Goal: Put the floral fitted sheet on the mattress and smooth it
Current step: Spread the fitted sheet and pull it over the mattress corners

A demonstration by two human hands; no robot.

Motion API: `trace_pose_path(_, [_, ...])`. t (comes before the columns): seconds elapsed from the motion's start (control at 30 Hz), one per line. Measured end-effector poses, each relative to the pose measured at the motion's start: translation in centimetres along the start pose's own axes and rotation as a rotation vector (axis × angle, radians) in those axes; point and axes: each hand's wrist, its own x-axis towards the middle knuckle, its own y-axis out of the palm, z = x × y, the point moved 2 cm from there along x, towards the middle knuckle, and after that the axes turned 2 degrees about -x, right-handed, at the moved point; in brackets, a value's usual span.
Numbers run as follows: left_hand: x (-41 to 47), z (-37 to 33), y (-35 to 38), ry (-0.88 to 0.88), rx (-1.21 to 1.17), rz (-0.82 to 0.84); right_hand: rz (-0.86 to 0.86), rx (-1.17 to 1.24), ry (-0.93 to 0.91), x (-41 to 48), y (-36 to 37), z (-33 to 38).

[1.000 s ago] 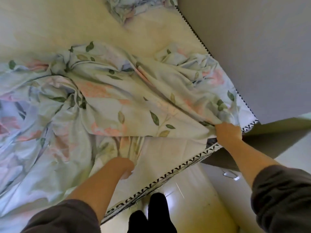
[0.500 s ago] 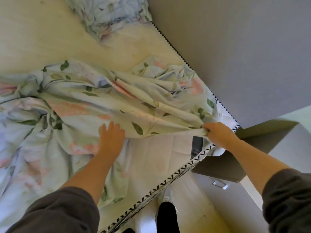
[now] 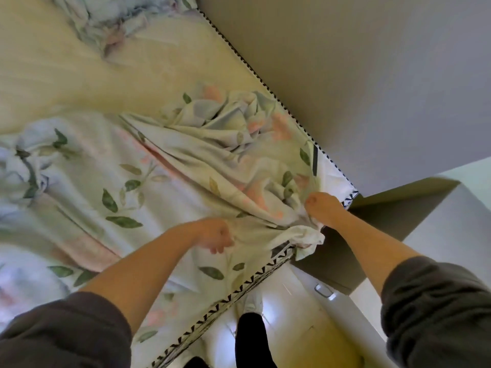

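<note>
Gripping what, head view? — DESK

It's the right hand [image 3: 322, 205], fingers clamped round a bunched edge of the floral fitted sheet [image 3: 186, 187] at the mattress [image 3: 79, 83] corner nearest the wall [image 3: 372, 75]. Sheet lies crumpled across the near part of the mattress; cream top shows beyond it, zigzag trim along the edges. A white wad of sheet hangs over that corner, just below the fist. — PHOTOG

And the other? — DESK

The left hand [image 3: 215, 236] rests on the sheet near the mattress edge, fingers curled under. It's blurred, so can't tell if it pinches cloth. Creases run from it toward the R fist. Both sleeves dark grey. Second floral bundle [image 3: 114, 19] sits at far end, by the wall. Below the bed edge: a dark-clad leg [image 3: 249, 341] and a pale cabinet [image 3: 342, 309] w/ metal handle [image 3: 324, 291]. — PHOTOG
</note>
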Motion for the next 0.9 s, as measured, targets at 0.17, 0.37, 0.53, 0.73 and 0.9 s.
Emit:
trace_pose_path(0.17, [3.8, -3.8, -7.7, 0.054, 0.311, -0.975, -0.117, 0.678, 0.315, 2.7, 1.0, -0.6])
trace_pose_path(0.37, [9.0, -1.6, -5.8, -0.348, 0.384, -0.372, -0.324, 0.631, 0.430, 4.5, 0.3, -4.1])
trace_pose_path(0.53, [9.5, -5.5, 1.5, 0.066, 0.087, -0.020, -0.473, 0.637, 0.631, 2.1, -2.6, -8.0])
trace_pose_path(0.73, [8.3, -9.1, -3.5, 0.214, -0.173, -0.417, -0.408, 0.369, 0.578, -0.4, -2.8, -7.0])
trace_pose_path(0.9, [5.1, -0.4, -14.0, -0.107, 0.239, -1.199, -0.503, 0.190, 0.233, 0.6, -2.5, -1.7])
